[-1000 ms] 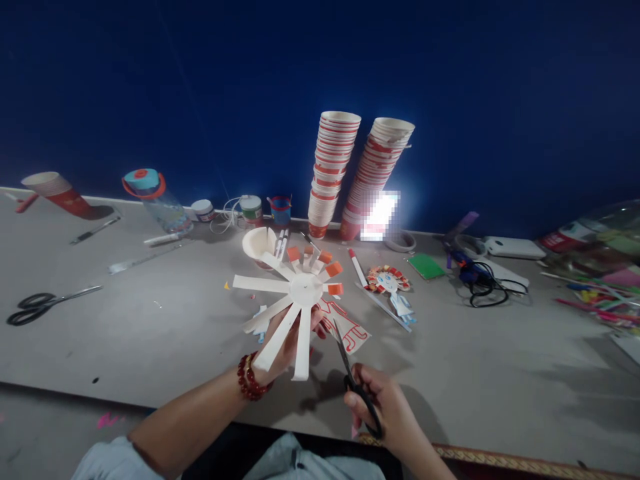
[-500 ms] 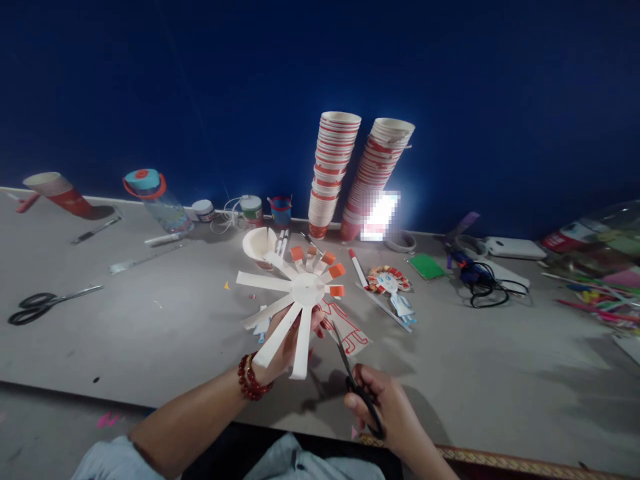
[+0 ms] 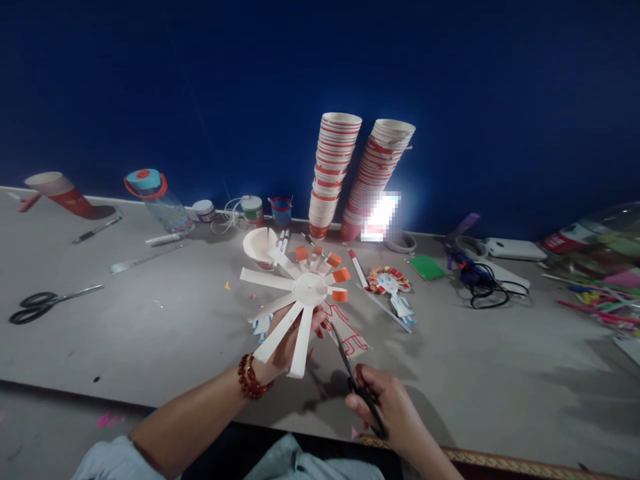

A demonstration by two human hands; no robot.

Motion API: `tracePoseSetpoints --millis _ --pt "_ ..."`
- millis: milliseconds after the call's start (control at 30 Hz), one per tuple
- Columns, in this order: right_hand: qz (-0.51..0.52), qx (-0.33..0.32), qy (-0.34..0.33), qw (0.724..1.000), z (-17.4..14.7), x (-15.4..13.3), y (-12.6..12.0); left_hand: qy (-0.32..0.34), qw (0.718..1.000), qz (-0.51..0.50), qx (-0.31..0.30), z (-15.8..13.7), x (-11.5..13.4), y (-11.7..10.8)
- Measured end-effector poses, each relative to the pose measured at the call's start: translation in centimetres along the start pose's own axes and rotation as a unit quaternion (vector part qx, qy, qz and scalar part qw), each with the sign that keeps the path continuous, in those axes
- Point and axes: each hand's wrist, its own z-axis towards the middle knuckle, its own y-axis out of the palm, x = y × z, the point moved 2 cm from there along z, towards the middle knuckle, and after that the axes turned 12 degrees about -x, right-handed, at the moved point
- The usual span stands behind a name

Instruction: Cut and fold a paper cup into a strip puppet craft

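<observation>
A paper cup cut into strips, spread out like flower petals, is held up by my left hand from behind and below. Several of its strips on the upper right curl over and show orange ends; those at the left and bottom are straight and white. My right hand is closed around the black handles of a pair of scissors, whose blades point up and left beside my left fingers. Behind the hands lies paper with a red-outlined figure drawing. A blue-drawn paper piece is partly hidden by the strips.
Two tall paper cup stacks stand by the blue wall. A cut cup, a finished paper doll, a green pad and a black cable lie around. At left are other scissors and a water bottle.
My left hand and the cut cup have shifted slightly right. The scissors and my right hand are almost where they were.
</observation>
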Motion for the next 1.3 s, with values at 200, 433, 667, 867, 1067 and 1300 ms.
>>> tracePoseSetpoints --millis 200,433,667,867,1067,1300 --pt "0.001 -0.007 -0.004 1.0 -0.14 -0.49 0.02 0.004 1.0 0.018 -0.019 -0.02 0.18 -0.15" --pt "-0.026 -0.006 -0.01 1.0 -0.12 -0.4 -0.21 0.0 1.0 0.021 -0.021 0.27 -0.04 -0.2" --pt "-0.046 -0.002 -0.015 0.999 -0.03 0.15 -0.43 -0.001 1.0 -0.013 -0.02 0.31 -0.24 -0.14" --pt "-0.068 -0.006 -0.021 0.997 -0.18 0.29 -0.45 -0.005 1.0 -0.002 -0.021 0.29 -0.36 -0.23" --pt "-0.085 -0.001 -0.026 0.996 -0.03 0.36 -0.53 -0.007 0.999 0.026 -0.022 0.38 -0.49 -0.33" --pt "-0.091 -0.002 -0.037 0.995 -0.06 0.42 -0.6 0.019 0.998 0.039 -0.035 0.41 -0.11 -0.51"
